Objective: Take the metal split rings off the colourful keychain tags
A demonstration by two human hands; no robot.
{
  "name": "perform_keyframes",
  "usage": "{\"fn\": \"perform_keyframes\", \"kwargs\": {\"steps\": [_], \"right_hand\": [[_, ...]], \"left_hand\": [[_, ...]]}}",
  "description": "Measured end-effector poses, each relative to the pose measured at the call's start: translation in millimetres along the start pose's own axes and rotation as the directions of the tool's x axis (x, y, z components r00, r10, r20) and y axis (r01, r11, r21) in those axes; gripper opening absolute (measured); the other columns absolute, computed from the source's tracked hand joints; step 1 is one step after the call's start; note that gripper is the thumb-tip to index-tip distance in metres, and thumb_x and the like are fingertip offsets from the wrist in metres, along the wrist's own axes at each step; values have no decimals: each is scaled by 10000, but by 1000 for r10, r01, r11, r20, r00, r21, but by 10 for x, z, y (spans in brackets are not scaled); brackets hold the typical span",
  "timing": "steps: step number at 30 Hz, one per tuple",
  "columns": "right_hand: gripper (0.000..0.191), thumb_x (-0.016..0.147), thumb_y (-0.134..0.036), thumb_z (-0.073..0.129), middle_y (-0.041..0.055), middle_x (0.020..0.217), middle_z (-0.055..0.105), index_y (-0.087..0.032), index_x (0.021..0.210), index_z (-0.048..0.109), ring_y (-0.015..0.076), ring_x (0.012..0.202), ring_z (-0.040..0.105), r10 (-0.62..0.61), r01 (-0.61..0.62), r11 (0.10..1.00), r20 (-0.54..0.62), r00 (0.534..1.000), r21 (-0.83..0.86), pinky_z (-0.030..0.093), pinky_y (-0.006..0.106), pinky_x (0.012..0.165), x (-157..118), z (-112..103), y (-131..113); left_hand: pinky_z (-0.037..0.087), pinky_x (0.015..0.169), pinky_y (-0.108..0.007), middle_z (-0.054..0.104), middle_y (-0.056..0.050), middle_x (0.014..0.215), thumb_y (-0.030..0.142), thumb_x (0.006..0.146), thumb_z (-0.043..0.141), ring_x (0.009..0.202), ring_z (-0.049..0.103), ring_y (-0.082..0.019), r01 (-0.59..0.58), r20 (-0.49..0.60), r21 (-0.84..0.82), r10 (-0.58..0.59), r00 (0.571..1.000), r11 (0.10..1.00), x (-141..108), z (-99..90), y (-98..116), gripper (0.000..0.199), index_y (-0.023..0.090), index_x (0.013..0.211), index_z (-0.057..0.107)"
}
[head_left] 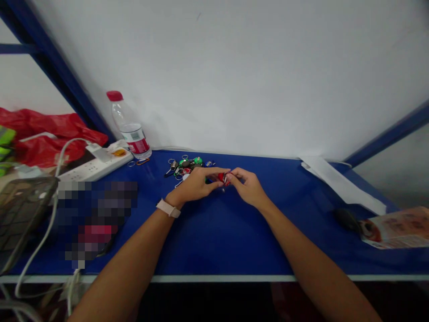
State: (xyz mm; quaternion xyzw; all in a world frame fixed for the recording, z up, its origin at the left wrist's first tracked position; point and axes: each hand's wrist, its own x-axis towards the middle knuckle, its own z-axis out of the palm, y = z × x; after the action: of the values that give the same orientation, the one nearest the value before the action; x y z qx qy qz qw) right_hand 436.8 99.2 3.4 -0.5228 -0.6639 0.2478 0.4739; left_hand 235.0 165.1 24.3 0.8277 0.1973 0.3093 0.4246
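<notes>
Left hand [194,185] and right hand [247,188] both closed, fingertips pinching a small red plastic tag [224,178] over a blue tabletop [234,237], just right of a loose pile of metal key rings and coloured plastic tags [187,167].

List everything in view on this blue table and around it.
table top: one, blue, centre
water bottle: one, clear with red cap, back left
power strip: one, white, back left
plastic bag: one, red, far left
key rings and tags: many, mixed colours, back centre
paper strip: one, white, back right
printed booklet: one, orange-toned, right edge
cable: one, white, left
red key tag: one, red, between both hands' fingers
wrist strap: one, pale, left wrist
left hand: one, at centre
right hand: one, at centre
</notes>
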Motion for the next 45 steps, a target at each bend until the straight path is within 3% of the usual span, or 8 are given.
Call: {"fn": "perform_keyframes", "kwargs": {"steps": [6, 13, 16, 21, 27, 31, 36, 45], "right_hand": [[321, 953, -488, 596, 21, 744, 677, -193, 833, 631, 152, 662, 578, 2, -5, 998, 42, 999, 63, 440, 294, 664, -12, -5, -75], [305, 978, -411, 537, 9, 691, 644, -192, 779, 611, 133, 596, 540, 47, -37, 993, 86, 995, -110, 406, 275, 609, -1, -82, -27], [295, 981, -370, 521, 7, 659, 646, -190, 786, 648, 140, 574, 543, 104, -47, 955, 179, 978, -294, 380, 282, 593, 6, -169, 7], [221, 968, -340, 561, 49, 823, 699, -196, 883, 705, 167, 693, 586, -21, 116, 848, 185, 982, -516, 418, 316, 695, 1, -240, -39], [243, 950, -370, 598, 14, 796, 688, -205, 1127, 625, 148, 631, 592, -107, 118, 963, 56, 993, -243, 472, 298, 658, -47, -110, -134], [166, 963, -352, 571, 28, 804, 701, -208, 1004, 644, 151, 656, 609, -148, 152, 958, 35, 988, -241, 481, 306, 677, -68, -13, -157], [260, 952, -447, 585, 50, 796, 731, -197, 898, 635, 145, 626, 610, 1, -3, 1000, -130, 991, -14, 464, 285, 597, -57, 44, -157], [385, 851, -584, 656, 29, 670, 673, -202, 799, 641, 156, 577, 575, 172, -151, 969, -99, 980, 193, 443, 285, 540, -22, 143, -56]], "left_hand": [[602, 870, -372, 793, -97, 955, 223, 800, 765, 888, 763, -205, 127, 14, -352, -130, 991, 927, 25, 22, -80, 373, 139, 1158, 703], [626, 872, -368, 787, -91, 941, 321, 763, 825, 874, 770, -210, 4, -385, -429, -187, 904, 903, 42, -233, -71, 475, 135, 1173, 673], [633, 881, -393, 780, -77, 921, 330, 756, 831, 878, 770, -218, -11, -441, -452, -213, 872, 892, 37, -294, -83, 496, 138, 1179, 659], [637, 873, -406, 775, -102, 982, 351, 784, 811, 882, 769, -218, -1, -341, -443, -168, 925, 897, 45, -162, -99, 504, 128, 1205, 647], [625, 863, -375, 774, -98, 978, 330, 758, 837, 854, 762, -197, 54, -240, -485, -192, 952, 873, 48, -14, -42, 509, 122, 1188, 662], [617, 854, -371, 763, -76, 931, 325, 766, 825, 834, 755, -189, 67, -183, -494, -178, 967, 867, 54, 21, -21, 499, 130, 1190, 651], [589, 805, -322, 724, -73, 947, 270, 755, 810, 824, 719, -160, 11, -284, -351, -118, 951, 936, 38, 28, -29, 399, 143, 1072, 603], [483, 669, -265, 627, -4, 797, 307, 901, 633, 704, 579, -127, -3, -35, -40, 2, 999, 999, -25, 157, 57, 136, 176, 929, 608]]}}
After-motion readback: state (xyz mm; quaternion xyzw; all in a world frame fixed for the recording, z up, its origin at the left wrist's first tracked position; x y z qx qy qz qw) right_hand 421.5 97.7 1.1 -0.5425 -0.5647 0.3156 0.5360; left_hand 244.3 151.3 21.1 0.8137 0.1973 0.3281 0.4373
